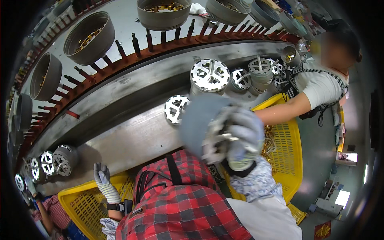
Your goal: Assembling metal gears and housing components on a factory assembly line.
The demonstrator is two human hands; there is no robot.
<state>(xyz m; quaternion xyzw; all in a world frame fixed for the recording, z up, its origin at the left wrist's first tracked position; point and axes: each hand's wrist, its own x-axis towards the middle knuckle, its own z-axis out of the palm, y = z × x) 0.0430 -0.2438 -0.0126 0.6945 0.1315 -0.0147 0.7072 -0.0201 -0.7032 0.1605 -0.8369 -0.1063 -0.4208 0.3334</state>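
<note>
My right hand [245,134], in a grey glove, is raised in front of me. Its fingers wrap round the bar of a grey drum-shaped holder [198,120] with a silver slotted plate, tilted on its side and blurred by motion. My left hand [105,182], gloved too, hangs over a yellow basket with its fingers stretched out and nothing in them. On the metal bench just beyond the held drum stand a silver notched disc holder [176,109] and a taller one [210,75]. Part of the nearer one is hidden behind the held drum.
A yellow basket [295,152] with small gold-coloured pieces stands at my right, another yellow basket [86,208] at my left. Grey bowls [89,38] sit along a curved rack of upright pegs beyond the metal bench [132,124]. A co-worker [324,84] reaches in from the right; another person's arm shows far left.
</note>
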